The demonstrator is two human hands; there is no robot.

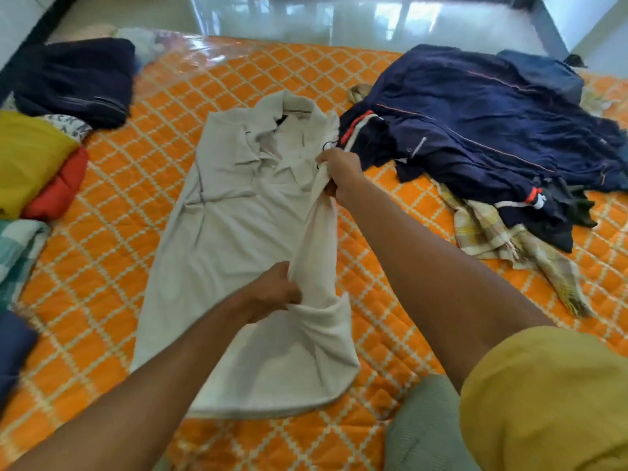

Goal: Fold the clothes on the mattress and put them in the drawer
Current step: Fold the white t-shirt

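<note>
A cream polo shirt (224, 239) lies spread lengthwise on the orange quilted mattress (390, 334), collar at the far end. My right hand (341, 173) grips the shirt's right edge near the shoulder. My left hand (277, 290) grips the same right edge lower down, near the hem. The fabric between both hands is lifted off the mattress in a raised fold. The shirt's left side looks folded inward and lies flat.
A heap of unfolded navy clothes (482, 130) lies at the right on a checked yellow cloth (503, 239). Folded items line the left edge: a navy one (74, 79), a yellow one (27, 158), a red one (57, 188). Glossy floor (306, 18) lies beyond.
</note>
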